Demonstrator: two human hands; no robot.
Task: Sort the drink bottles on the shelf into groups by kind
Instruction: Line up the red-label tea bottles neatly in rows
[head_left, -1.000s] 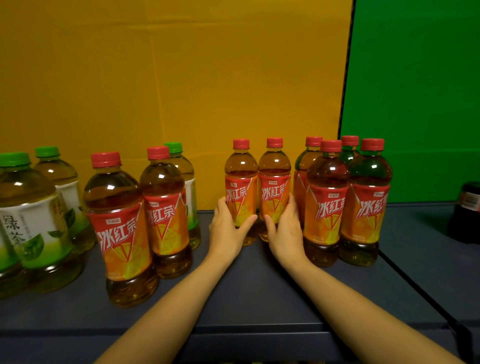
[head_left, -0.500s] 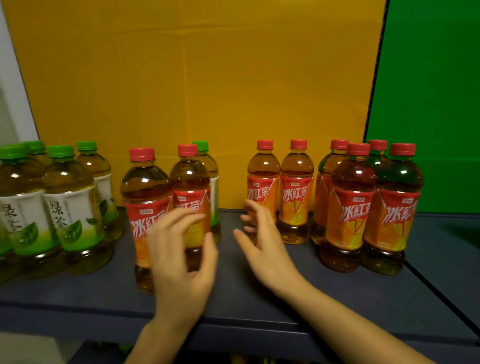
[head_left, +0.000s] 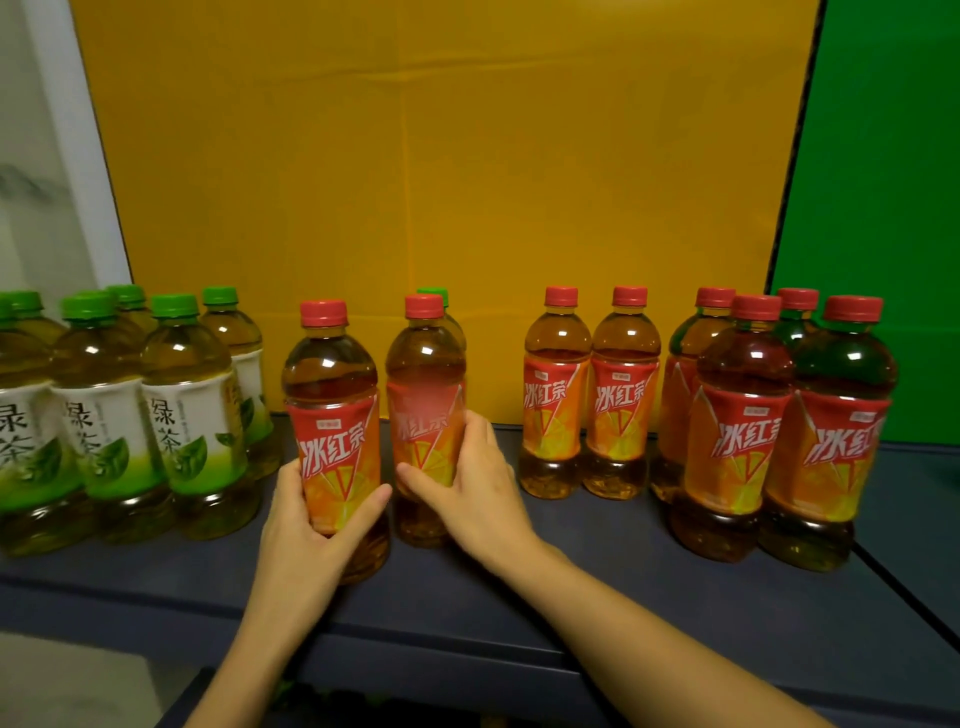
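**Desk:** So, walk me across the shelf (head_left: 613, 540), left first.

**Operator:** Far left I see the green teas (head_left: 192, 415) packed in a tight block: green caps, white-and-green labels, pale liquid. I judge that kind to be grouped.

**Desk:** And the hands?

**Operator:** The left hand (head_left: 306, 525) is wrapped round the near red tea (head_left: 332, 415), thumb across the label front, fingers round its left side. That bottle is near the front edge, just beside the green teas. The right hand (head_left: 478, 493) is clasped on the second red tea (head_left: 423, 384), thumb in front, fingers round the right side. That bottle is blurred on my screen, so I cannot tell whether it is standing or lifted.

**Desk:** Why take both at once?

**Operator:** My guess is that these two sit apart from their kind, so both go right together. One green cap (head_left: 434, 292) pokes up directly behind the second red tea, cut off from its block. Clearing the reds would open a way to it.

**Desk:** Further right?

**Operator:** A pair (head_left: 556, 405) at the back, touching. Then the right cluster (head_left: 743, 441), four red caps in two rows.

**Desk:** How will they handle?

**Operator:** They are clear, smooth plastic with rounded shoulders, a glossy wrapped label and a ribbed cap. They look full, so they should stand steady. The label seems slick, which suits a full-hand grip at mid-body.
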